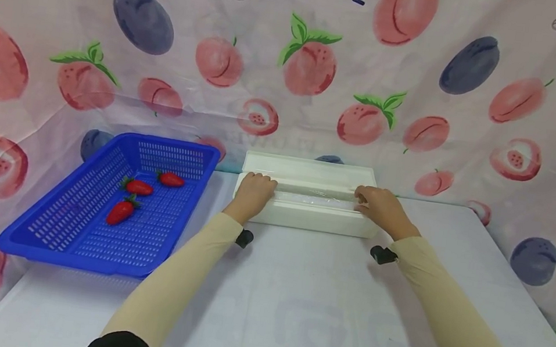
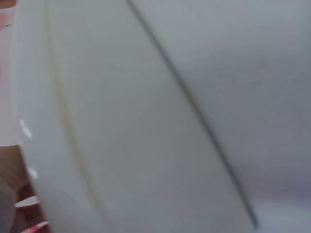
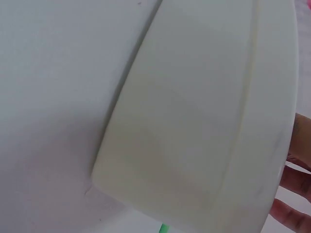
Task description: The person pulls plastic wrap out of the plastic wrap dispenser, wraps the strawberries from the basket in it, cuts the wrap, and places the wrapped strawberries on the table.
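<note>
A long white cling film dispenser (image 1: 314,219) lies crosswise at the back of the table with its lid (image 1: 310,169) raised behind it. Clear cling film (image 1: 314,200) shows in its trough, shiny and a little wrinkled. At the left end my left hand (image 1: 254,194) has its fingers curled over the trough, pinching the film's edge. My right hand (image 1: 381,207) does likewise at the right end, thumb and fingers bent together. Both wrist views are filled mostly by the dispenser's smooth front wall (image 2: 131,126); the right fingers (image 3: 294,187) partly show beyond its edge.
A blue plastic basket (image 1: 163,240) stands to the left, holding three red strawberries (image 1: 121,211) with green tops. White sheeting (image 1: 311,318) covers the table. Behind it hangs a fruit-print cloth (image 1: 274,38), close to the dispenser's raised lid.
</note>
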A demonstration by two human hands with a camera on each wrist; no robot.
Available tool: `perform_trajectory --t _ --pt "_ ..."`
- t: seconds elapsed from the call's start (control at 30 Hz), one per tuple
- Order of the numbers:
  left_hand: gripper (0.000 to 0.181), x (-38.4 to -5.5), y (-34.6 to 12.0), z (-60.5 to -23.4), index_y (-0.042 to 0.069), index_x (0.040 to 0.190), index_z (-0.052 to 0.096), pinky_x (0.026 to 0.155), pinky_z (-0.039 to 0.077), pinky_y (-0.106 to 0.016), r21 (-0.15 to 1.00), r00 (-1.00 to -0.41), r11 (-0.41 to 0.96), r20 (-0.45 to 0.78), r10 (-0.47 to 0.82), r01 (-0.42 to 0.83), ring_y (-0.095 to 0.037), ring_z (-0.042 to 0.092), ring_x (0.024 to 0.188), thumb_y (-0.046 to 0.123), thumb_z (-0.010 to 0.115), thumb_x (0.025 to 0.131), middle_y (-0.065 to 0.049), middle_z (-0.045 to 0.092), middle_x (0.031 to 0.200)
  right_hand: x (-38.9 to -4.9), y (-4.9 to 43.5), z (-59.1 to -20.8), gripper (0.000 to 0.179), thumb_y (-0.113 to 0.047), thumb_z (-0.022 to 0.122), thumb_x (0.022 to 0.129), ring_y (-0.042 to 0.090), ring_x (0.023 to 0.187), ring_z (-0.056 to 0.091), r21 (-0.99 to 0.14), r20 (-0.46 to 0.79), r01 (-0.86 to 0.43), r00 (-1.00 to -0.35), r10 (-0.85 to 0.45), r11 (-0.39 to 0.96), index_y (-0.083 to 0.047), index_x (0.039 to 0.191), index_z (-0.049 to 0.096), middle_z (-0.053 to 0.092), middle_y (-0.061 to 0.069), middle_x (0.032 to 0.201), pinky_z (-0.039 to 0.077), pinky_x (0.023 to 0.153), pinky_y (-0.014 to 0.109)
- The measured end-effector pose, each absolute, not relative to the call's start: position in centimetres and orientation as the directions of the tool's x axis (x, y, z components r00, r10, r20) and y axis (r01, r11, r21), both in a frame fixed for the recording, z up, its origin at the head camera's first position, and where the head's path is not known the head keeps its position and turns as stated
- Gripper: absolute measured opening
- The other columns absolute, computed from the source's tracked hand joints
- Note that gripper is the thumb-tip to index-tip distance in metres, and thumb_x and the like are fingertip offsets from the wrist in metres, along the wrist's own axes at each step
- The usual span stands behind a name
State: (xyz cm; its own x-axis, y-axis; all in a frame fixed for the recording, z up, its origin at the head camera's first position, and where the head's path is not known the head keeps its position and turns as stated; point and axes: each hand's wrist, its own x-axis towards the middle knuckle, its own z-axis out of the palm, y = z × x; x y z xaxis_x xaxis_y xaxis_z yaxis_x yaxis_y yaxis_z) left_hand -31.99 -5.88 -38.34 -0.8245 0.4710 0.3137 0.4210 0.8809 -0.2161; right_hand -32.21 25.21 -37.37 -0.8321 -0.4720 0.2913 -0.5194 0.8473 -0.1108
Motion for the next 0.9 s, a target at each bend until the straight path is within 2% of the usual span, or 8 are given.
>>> perform_trajectory --t 0.17,0.33,0.53,0.7,0.9 --pt "0.016 -32.3 -5.7 -37.8 0.01 0.093 0.068 0.077 0.051 -0.037 -0.18 -0.84 0.881 0.267 0.472 0.438 -0.022 0.067 0.085 0.024 0.067 0.086 -0.006 0.071 0.09 -32.7 25.2 -37.1 0.027 -0.008 0.072 0.08 0.022 0.071 0.06 -0.146 0.242 -0.486 -0.862 -0.445 0.861 -0.001 0.102 0.058 0.065 0.008 0.079 0.05 0.071 0.041" --pt "0.011 -32.6 -5.7 -37.6 0.009 0.091 0.067 0.08 0.05 -0.039 -0.184 -0.842 0.881 0.262 0.471 0.436 -0.023 0.067 0.084 0.019 0.066 0.087 -0.007 0.072 0.088 -32.7 25.3 -37.4 0.018 -0.005 0.072 0.079 0.023 0.073 0.061 -0.087 0.315 -0.495 -0.837 -0.447 0.865 -0.001 0.096 0.067 0.068 0.009 0.078 0.049 0.073 0.043" --pt "0.01 -33.4 -6.0 -39.0 0.01 0.094 0.067 0.083 0.049 -0.038 -0.204 -0.834 0.89 0.316 0.453 0.407 -0.021 0.065 0.085 0.018 0.062 0.09 -0.005 0.071 0.091 -32.6 25.5 -38.2 0.009 -0.007 0.075 0.075 0.027 0.075 0.061 0.105 0.447 -0.534 -0.728 -0.519 0.839 -0.004 0.083 0.07 0.066 0.009 0.077 0.046 0.072 0.047" --pt "0.01 -33.2 -6.2 -39.3 0.009 0.097 0.067 0.086 0.049 -0.04 -0.236 -0.787 0.887 0.41 0.462 0.397 -0.024 0.064 0.09 0.014 0.06 0.091 -0.007 0.069 0.095 -32.8 25.7 -39.0 0.008 -0.008 0.074 0.076 0.029 0.072 0.057 0.265 0.539 -0.536 -0.607 -0.584 0.802 -0.003 0.076 0.067 0.06 0.012 0.075 0.046 0.07 0.047" --pt "0.02 -33.1 -6.5 -39.5 0.012 0.096 0.068 0.09 0.047 -0.038 -0.323 -0.747 0.894 0.498 0.44 0.311 -0.023 0.062 0.094 0.03 0.063 0.089 -0.005 0.068 0.095 -33.0 26.2 -39.6 0.014 -0.009 0.073 0.077 0.032 0.072 0.058 0.401 0.608 -0.502 -0.479 -0.632 0.766 0.001 0.076 0.063 0.059 0.015 0.075 0.048 0.071 0.048"
